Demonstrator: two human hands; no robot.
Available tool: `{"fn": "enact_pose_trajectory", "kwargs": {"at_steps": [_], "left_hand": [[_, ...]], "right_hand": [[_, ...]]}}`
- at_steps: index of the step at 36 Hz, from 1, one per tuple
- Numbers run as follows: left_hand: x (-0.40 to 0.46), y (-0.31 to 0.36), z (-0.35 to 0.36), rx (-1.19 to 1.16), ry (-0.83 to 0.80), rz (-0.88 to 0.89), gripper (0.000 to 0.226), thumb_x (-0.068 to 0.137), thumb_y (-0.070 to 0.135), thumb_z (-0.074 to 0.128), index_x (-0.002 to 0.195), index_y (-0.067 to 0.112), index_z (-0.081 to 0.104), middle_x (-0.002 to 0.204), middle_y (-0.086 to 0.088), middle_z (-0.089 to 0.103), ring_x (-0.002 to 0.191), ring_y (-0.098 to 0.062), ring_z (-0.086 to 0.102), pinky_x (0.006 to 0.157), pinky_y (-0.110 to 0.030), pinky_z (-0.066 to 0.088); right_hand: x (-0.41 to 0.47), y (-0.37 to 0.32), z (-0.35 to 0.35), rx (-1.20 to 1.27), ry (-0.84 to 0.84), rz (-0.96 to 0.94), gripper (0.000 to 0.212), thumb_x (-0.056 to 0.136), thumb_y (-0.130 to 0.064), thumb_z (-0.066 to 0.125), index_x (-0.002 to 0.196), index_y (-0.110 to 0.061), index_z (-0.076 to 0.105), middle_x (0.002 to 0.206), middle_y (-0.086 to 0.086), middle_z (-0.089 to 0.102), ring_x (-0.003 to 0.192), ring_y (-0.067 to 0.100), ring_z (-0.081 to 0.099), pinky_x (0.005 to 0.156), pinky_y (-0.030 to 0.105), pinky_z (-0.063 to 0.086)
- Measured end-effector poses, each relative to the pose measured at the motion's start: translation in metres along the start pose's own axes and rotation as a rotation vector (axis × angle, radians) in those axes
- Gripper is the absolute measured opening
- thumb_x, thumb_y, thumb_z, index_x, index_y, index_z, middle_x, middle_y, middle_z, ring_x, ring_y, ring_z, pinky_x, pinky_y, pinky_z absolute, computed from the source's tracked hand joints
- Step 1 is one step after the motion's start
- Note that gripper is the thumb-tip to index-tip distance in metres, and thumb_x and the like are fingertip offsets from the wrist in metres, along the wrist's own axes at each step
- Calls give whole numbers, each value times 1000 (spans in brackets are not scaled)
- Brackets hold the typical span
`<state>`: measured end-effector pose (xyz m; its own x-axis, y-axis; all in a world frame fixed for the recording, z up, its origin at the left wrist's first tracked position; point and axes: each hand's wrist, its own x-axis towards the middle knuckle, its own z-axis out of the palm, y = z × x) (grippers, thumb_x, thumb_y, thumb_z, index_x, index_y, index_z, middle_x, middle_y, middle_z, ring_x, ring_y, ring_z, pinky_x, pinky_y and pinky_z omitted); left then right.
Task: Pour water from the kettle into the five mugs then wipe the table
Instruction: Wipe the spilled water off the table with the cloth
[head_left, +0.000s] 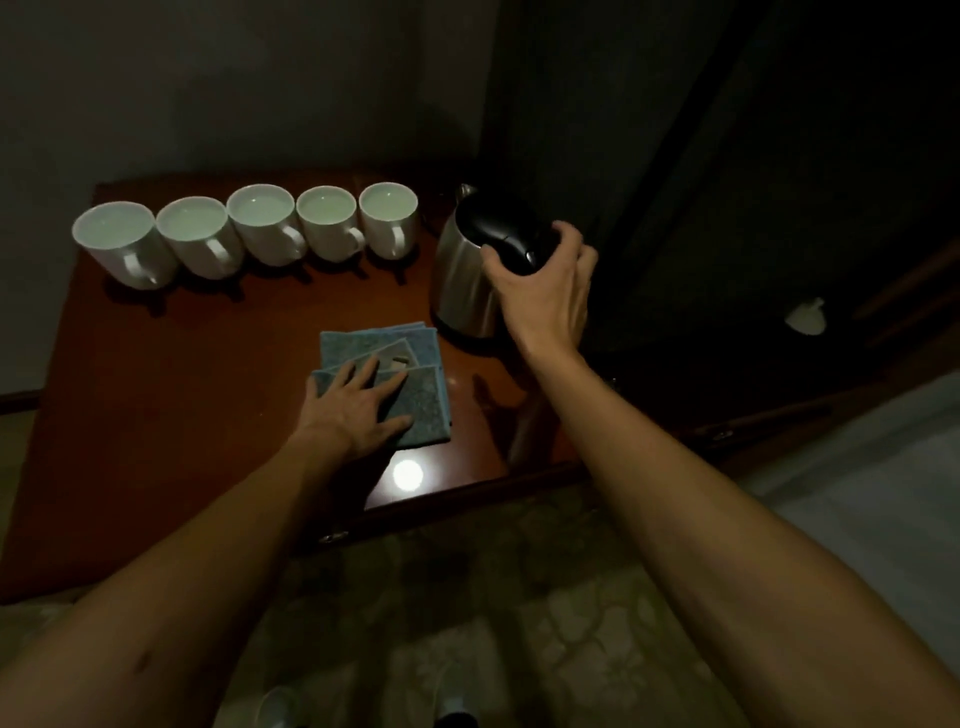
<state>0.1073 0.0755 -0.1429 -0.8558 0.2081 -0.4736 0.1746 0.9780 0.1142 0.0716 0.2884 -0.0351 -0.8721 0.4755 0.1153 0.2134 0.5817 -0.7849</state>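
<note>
- Nearest to us is the patterned floor (467, 597), and our two forearms reach from it over the front edge of the counter (182, 389).
- Our left hand (353, 410) lies flat on the folded blue cloth (384, 379), with the fingers straight and spread. It presses the cloth and does not grasp it.
- The cloth sits near the front edge of the counter, a little right of the middle, directly under this hand. Its folds lie in layers, and the long side runs away from us.
- We judge that the wiping is the coming step, and the left hand is clearly the nearer one for it. The bare counter opens mostly to the left of the cloth, so the stroke has free way in this direction.
- A bright light reflection (408, 474) shines on the counter just in front of the cloth. We cannot tell if the surface is wet there.
- Further back and to the right, our right hand (545, 280) curls around the black handle on top of the steel kettle (462, 280). The kettle stands upright on the counter, just behind the right corner of the cloth.
- Farthest, five white mugs (270, 228) stand in a row along the back, left of the kettle. All seem to hold water, so the pouring looks finished.
</note>
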Motion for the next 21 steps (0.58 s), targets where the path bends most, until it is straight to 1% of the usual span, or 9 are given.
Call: {"fn": "enact_pose_trajectory", "kwargs": {"at_steps": [2, 4, 7, 9, 11, 13, 16, 18, 21], "left_hand": [[1, -1, 0, 2, 3, 11, 79, 97, 74, 37, 162, 46, 0, 172, -1, -12, 159, -27, -5, 122, -64, 5], [3, -3, 1, 6, 19, 24, 83, 96, 75, 39, 162, 44, -2, 173, -2, -10, 159, -27, -4, 123, -62, 7], [8, -6, 3, 13, 50, 29, 92, 93, 78, 40, 162, 42, -7, 173, -4, -8, 159, -29, -2, 124, -59, 11], [11, -6, 5, 2, 43, 28, 95, 92, 80, 41, 162, 40, -8, 172, -5, -11, 159, -31, -3, 124, -59, 12], [14, -7, 7, -9, 35, 35, 96, 91, 79, 42, 163, 39, -7, 172, -6, -13, 158, -33, -6, 124, -61, 11], [13, -2, 9, -40, 37, 40, 96, 92, 78, 43, 163, 39, -8, 171, -7, -15, 158, -34, -9, 124, -62, 8], [14, 1, 11, -49, 14, 20, 94, 93, 77, 41, 162, 40, -10, 171, -6, -19, 157, -36, -14, 124, -65, 3], [14, 6, 11, -54, -10, 15, 91, 94, 78, 39, 160, 43, -13, 170, -5, -23, 155, -37, -19, 122, -67, -1], [17, 11, 13, -83, -18, 9, 95, 89, 83, 40, 159, 47, -13, 168, -3, -28, 153, -39, -24, 119, -68, -7]], "right_hand": [[8, 4, 0, 64, -32, 111, 77, 86, -61, 82, 141, -16, 51, 137, 8, 58, 123, 31, 64, 86, 35, 47], [15, 10, 3, 129, -67, 191, 70, 87, -65, 81, 128, -14, 55, 123, 5, 63, 114, 29, 66, 82, 35, 47], [16, 14, 11, 241, -85, 295, 83, 72, -83, 75, 112, -10, 69, 115, 11, 73, 103, 29, 72, 83, 41, 59], [21, 21, 20, 301, -61, 305, 90, 58, -91, 68, 90, -7, 75, 96, 14, 78, 87, 31, 76, 81, 47, 66], [25, 28, 28, 325, -34, 278, 83, 56, -90, 68, 67, -8, 71, 72, 9, 74, 73, 31, 75, 74, 49, 65], [23, 27, 26, 334, 9, 245, 73, 60, -87, 72, 49, -16, 58, 53, 0, 62, 60, 26, 68, 64, 45, 58], [22, 26, 35, 364, 66, 222, 70, 74, -72, 84, 41, -22, 48, 43, -9, 51, 47, 17, 57, 56, 38, 48], [24, 23, 35, 380, 122, 204, 68, 80, -63, 87, 41, -23, 48, 44, -10, 52, 46, 15, 56, 55, 37, 49], [30, 13, 34, 435, 129, 148, 63, 86, -54, 88, 44, -24, 51, 46, -11, 54, 45, 11, 57, 56, 34, 50]]}}
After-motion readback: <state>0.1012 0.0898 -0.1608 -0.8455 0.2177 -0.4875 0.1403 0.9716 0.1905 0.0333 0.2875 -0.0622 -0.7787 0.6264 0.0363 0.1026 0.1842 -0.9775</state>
